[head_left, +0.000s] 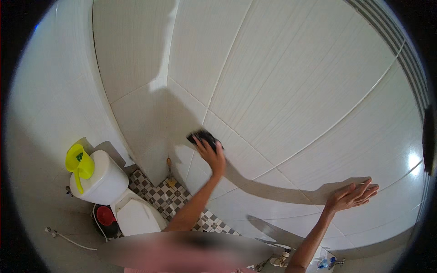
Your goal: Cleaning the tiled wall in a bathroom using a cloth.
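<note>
My left hand [210, 154] is wrapped over a black scrubber [203, 137] and holds it at the pale tiled wall [273, 91]. The scrubber is dark, about palm-sized and a little blurred, so I cannot tell whether it has bristles. Off to the right, my right hand [353, 196] holds nothing; its fingers are stretched out close to the same wall. Whether that hand touches the tiles I cannot tell. Both arms cast long shadows on the wall.
On the left, a lime-yellow dipper [79, 161] lies on the white toilet tank [107, 179]. Beside the toilet stands a dark bucket with a red dipper [105, 215]. Below are checkered floor tiles [172, 195]. A faucet [336, 262] and blue item [323, 263] show at lower right.
</note>
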Motion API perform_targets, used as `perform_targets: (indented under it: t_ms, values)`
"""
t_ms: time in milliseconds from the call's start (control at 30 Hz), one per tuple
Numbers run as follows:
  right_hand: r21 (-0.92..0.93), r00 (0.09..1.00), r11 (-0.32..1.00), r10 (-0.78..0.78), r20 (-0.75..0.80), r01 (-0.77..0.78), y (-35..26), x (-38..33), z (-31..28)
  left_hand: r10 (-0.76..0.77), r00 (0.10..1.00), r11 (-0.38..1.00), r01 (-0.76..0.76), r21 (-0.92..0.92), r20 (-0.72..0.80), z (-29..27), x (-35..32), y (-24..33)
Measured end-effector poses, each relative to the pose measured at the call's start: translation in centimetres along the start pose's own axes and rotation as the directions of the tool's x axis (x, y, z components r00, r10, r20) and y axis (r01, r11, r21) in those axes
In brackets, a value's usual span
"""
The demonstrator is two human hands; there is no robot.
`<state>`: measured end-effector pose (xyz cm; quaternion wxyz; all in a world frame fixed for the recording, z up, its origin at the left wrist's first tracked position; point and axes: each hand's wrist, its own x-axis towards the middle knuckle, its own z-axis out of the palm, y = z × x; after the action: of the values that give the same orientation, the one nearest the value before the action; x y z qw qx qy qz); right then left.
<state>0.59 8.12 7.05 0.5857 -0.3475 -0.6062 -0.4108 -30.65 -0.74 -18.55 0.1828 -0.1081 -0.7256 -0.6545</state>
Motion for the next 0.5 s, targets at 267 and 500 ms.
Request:
perform_targets:
  t_ms: [267, 500]
  values:
    - [-0.003, 1.000, 1.000, 0.015, 0.020, -0.015, 0.4, -0.1, 0.0, -0.193, 0.981, 0.976, 0.188, -0.114, -0.032, -0.6, 13.9, -8.3]
    - [0.099, 0.999, 0.994, 0.048, 0.006, -0.049, -1.9, 0.2, 0.6, -0.461, 0.879, 0.884, 0.441, 0.158, 0.125, -0.2, -0.3, -18.6]
